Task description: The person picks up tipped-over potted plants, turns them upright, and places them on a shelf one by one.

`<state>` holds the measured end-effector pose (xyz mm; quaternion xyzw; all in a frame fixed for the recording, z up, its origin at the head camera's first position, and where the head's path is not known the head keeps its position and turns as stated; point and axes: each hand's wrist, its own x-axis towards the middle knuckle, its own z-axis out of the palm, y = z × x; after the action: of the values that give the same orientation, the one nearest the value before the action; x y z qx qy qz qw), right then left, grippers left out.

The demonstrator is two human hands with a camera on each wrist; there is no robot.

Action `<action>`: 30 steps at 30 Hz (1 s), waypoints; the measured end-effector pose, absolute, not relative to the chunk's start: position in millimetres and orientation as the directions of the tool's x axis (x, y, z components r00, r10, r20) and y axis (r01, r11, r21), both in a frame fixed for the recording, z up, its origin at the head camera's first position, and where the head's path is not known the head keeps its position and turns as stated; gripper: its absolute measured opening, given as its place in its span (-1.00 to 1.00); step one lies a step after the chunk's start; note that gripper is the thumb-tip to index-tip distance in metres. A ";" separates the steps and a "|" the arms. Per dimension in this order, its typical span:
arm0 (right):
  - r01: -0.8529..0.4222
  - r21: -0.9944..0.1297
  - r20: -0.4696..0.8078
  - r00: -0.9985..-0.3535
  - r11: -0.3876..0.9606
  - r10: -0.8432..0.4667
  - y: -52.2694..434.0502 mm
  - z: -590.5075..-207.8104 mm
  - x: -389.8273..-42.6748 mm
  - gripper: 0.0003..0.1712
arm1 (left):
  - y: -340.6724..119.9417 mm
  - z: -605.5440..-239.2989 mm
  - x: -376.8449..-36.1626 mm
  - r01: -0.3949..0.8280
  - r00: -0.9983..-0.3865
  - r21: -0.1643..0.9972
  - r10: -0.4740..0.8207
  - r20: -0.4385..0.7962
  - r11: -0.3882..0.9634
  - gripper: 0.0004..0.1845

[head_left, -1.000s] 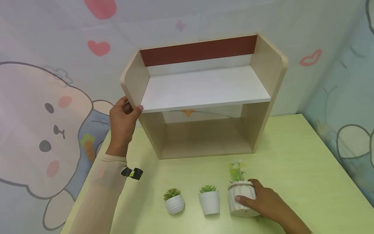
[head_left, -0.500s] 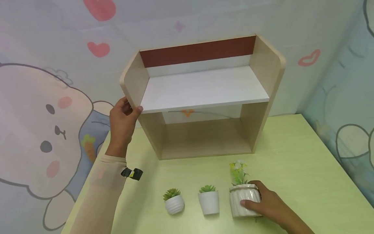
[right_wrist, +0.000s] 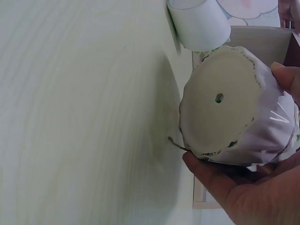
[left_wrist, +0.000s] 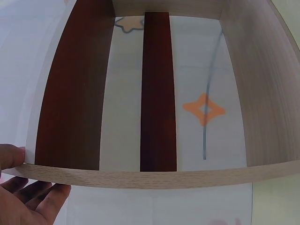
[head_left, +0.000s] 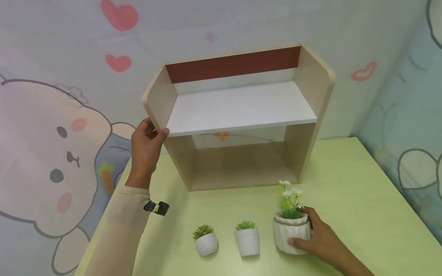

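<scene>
A: Lettering, brands, numbers?
B: None legible in any view; dark strap (head_left: 156, 207) by the left cuff (head_left: 136, 191) has a yellow patch, too small to tell if printed; flowerpot base (right_wrist: 234, 110), right wrist view, nothing readable.
A: Signs, then?
B: Pictorial only, all on the wall cloth (head_left: 255, 23); head view, 2 solid pink hearts (head_left: 118, 63) towards the left, 1 above the other; 1 outlined heart (head_left: 364, 71) right of the shelf (head_left: 241, 105); 1 faint pinkish star shape (head_left: 211, 36) above it.
A: Left wrist view?
B: 1 orange star (left_wrist: 194, 108), 4 points, pale centre; seen through the shelf's back opening; dark line crossing it.
</scene>
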<state>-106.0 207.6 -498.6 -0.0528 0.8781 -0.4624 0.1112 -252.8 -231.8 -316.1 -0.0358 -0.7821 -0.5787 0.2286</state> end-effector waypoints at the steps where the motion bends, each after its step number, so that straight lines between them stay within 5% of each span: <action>1: -0.008 -0.828 -0.131 -0.970 0.561 -0.206 207.7 -499.6 -106.1 0.12 | -232.4 -316.6 -253.2 0.321 -0.893 0.889 -0.208 0.399 0.327 -0.46; 17: -0.172 -0.824 -0.015 -0.946 0.541 -0.324 221.0 -519.5 -95.7 0.13 | -231.8 -315.1 -250.7 0.342 -0.892 0.886 -0.189 0.410 0.312 -0.48; 30: -0.468 -0.810 0.311 -0.853 0.353 -0.419 236.2 -541.9 -88.6 0.23 | -225.9 -313.7 -250.5 0.336 -0.890 0.895 -0.212 0.404 0.295 -0.48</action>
<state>-88.6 236.2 -541.9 -0.2700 0.8220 -0.5008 -0.0246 -250.5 -225.9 -313.7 -0.0401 -0.7709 -0.5922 0.2311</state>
